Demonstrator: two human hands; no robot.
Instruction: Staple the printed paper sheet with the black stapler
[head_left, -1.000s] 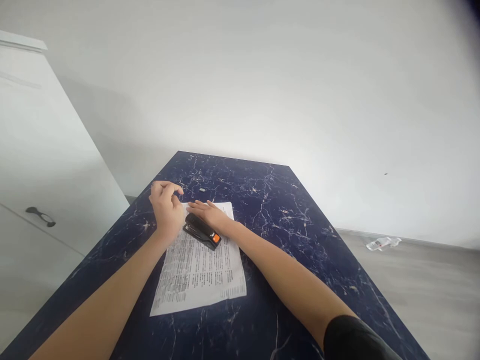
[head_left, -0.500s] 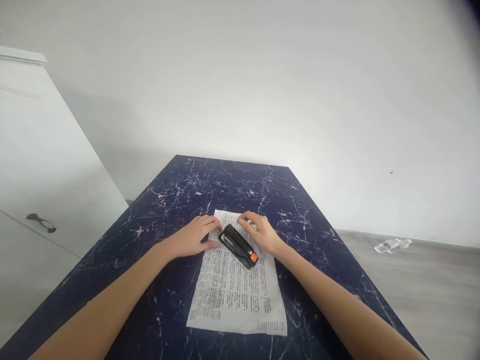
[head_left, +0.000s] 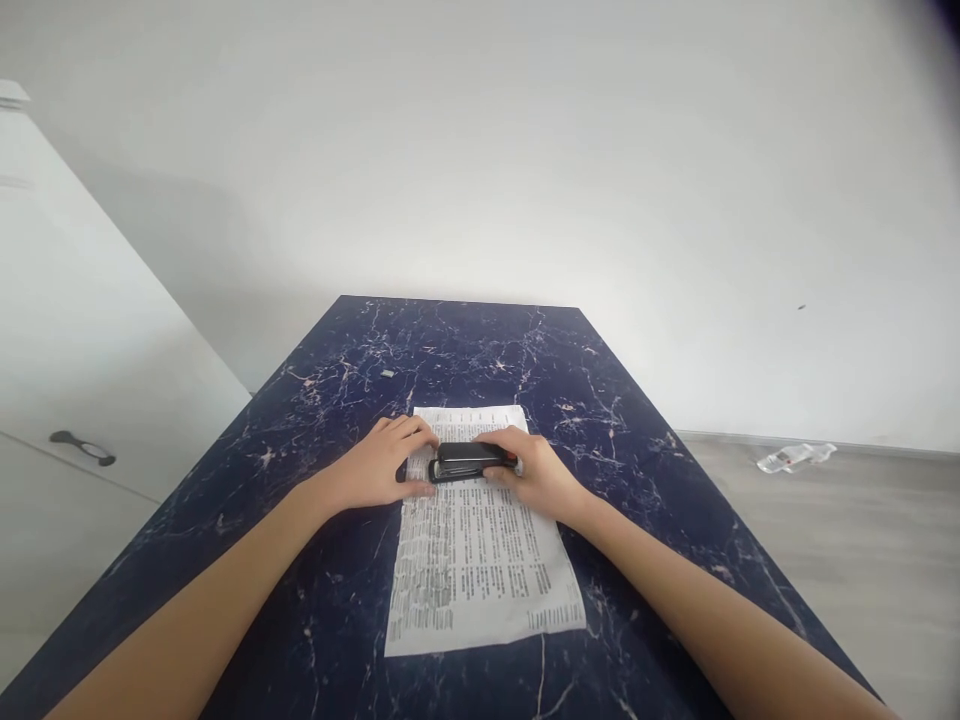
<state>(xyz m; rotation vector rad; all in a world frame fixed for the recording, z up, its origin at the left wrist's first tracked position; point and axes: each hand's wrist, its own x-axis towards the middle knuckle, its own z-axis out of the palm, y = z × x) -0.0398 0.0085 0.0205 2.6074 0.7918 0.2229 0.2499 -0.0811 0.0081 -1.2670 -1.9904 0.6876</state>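
A black stapler (head_left: 469, 460) lies crosswise over the upper part of a printed sheet of paper (head_left: 487, 540). Its right end, with a bit of orange showing, is in the grip of my right hand (head_left: 536, 470), thumb on the near side and fingers on the far side. My left hand (head_left: 386, 462) rests at the paper's left edge by the stapler's other end. Its thumb and fingers are apart, with the stapler's tip near the gap between them; no grip on it shows.
The paper lies on a dark blue marble-patterned table (head_left: 315, 600). A small pale piece (head_left: 388, 374) sits farther back. A white cabinet (head_left: 90, 320) with a dark handle stands at left. Crumpled clear plastic (head_left: 795, 458) lies on the floor at right, near the wall.
The stapler has turned from a slant to nearly level across the paper. My right hand, open beside it before, has closed on its right end. The left hand has barely moved.
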